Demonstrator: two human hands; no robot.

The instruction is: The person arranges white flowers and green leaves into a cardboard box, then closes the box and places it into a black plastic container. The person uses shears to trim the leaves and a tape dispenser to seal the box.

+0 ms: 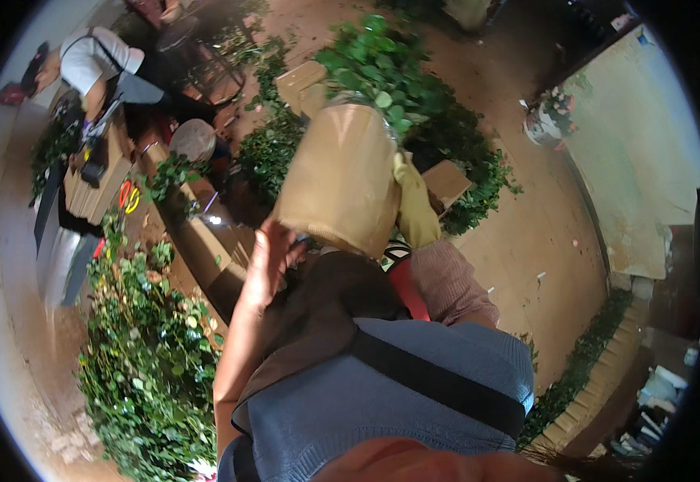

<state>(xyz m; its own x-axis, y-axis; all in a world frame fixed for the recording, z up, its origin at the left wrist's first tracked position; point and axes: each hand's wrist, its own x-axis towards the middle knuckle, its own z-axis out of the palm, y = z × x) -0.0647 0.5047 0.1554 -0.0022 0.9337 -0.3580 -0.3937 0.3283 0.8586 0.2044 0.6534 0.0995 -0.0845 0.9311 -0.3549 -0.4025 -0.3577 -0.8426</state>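
Note:
In front of me is a bundle wrapped in brown corrugated cardboard (341,175), tilted and slightly blurred. Green leafy stems (380,90) show beyond its far end; what the wrap encloses is hidden. My right hand (416,202), in a pale yellow glove, grips the wrap's right side, its fingers partly hidden. Bare, with fingers apart, my left hand (274,256) is beside the lower left corner of the wrap. Whether it touches the cardboard is unclear.
At the upper left a person (100,66) bends over stacked cardboard (97,187). Orange- and yellow-handled scissors (129,196) lie nearby. A large leafy heap (151,361) fills the lower left. A round-topped container (193,140) stands beyond the bench, and a white bucket of flowers (542,125) by the right wall.

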